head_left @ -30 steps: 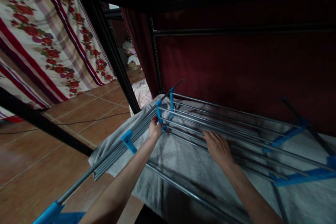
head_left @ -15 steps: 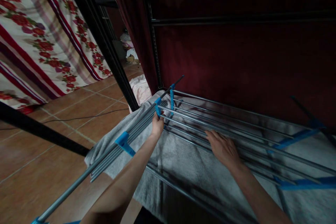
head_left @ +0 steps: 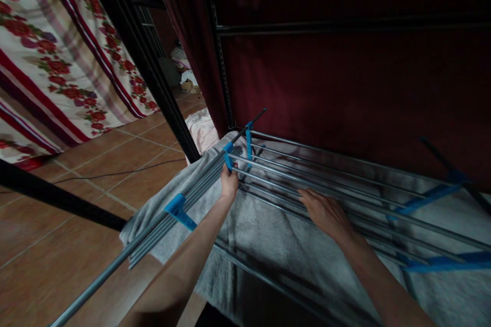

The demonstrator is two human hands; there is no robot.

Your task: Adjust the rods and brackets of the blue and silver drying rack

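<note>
Grey metal-tube rack [head_left: 268, 166] with blue plastic bracket [head_left: 228, 157], standing over a grey blanket [head_left: 268, 245]. Left hand [head_left: 229, 182]: fingers curled around the bracket's lower end. Right hand [head_left: 325, 213]: half-bent at the rods; whether gripping, cannot tell. Parallel tubes [head_left: 153, 240]: left side.

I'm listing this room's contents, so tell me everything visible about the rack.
The rack has slim grey rods, apparently metal, joined by blue, plastic-looking brackets. It sits lengthwise over a grey blanket, more rods bunched at its left end, and runs out of frame. The left hand grips a bracket; the right hand lies at the middle rods, its hold unclear.
</note>
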